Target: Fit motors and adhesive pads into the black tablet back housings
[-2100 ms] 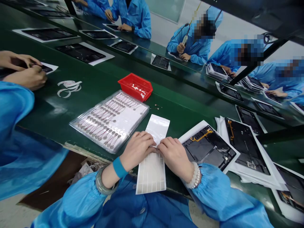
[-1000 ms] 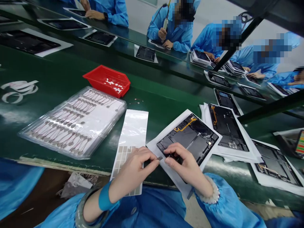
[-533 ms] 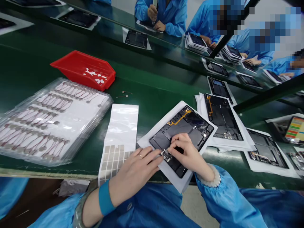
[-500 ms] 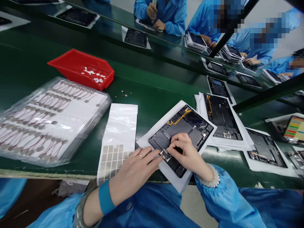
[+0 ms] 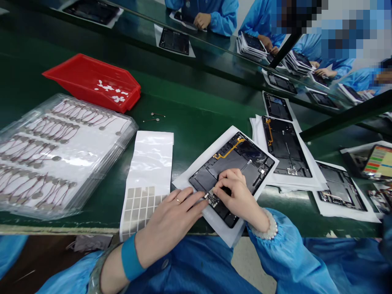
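My right hand (image 5: pixel 235 197) rests on a black tablet housing (image 5: pixel 232 163) with an orange flex cable, its fingertips closed on a small circuit board (image 5: pixel 210 199). That housing lies tilted on a white sheet (image 5: pixel 214 216). My left hand (image 5: pixel 170 228) is just left of the board, with its extended fingertips at the board's lower left end. Beneath my left palm lies a white backing strip with grey adhesive pads (image 5: pixel 141 200). Part of the strip is hidden under that hand.
A plastic tray of wired round contacts (image 5: pixel 61 151) and a red bin (image 5: pixel 92 83) stand at left. Two loose contacts (image 5: pixel 154 117) lie on the green bench (image 5: pixel 190 118). Stacked housings (image 5: pixel 284 149) lie at right, with co-workers in blue smocks (image 5: pixel 202 16) across the line.
My hands have left the adhesive strip and now work on the housing, which has come in front of me. The small board is now visible under my fingers. The view has drifted slightly.
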Tool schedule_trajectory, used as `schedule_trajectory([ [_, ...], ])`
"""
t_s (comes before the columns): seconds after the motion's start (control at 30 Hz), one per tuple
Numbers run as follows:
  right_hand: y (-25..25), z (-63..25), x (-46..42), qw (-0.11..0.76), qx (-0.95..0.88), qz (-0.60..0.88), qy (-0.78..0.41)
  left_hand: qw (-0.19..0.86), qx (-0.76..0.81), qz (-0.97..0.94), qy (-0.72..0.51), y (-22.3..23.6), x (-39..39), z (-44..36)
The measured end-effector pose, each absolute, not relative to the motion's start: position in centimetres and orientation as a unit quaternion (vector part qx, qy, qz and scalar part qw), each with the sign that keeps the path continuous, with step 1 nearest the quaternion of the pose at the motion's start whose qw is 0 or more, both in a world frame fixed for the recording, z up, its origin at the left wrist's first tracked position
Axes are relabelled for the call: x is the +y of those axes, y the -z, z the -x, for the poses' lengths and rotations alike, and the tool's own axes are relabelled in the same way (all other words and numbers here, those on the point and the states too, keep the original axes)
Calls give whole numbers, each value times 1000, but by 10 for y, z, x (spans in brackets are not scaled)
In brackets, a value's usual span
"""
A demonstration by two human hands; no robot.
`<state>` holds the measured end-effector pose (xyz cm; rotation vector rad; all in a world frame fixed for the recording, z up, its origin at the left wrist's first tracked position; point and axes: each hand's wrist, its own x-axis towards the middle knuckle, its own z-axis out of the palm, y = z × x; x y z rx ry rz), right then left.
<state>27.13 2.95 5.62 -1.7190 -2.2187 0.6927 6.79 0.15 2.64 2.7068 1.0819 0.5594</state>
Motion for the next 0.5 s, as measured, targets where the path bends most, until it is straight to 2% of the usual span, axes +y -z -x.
schedule_trajectory([
  [0.3, -55, -271, 29, 135, -756, 590, -250, 93, 360, -907, -195, -28, 2, -69],
  [0.5, -57, -271, 29, 136, -753, 591, -255, 59, 346, -919, -177, -26, 1, -68],
])
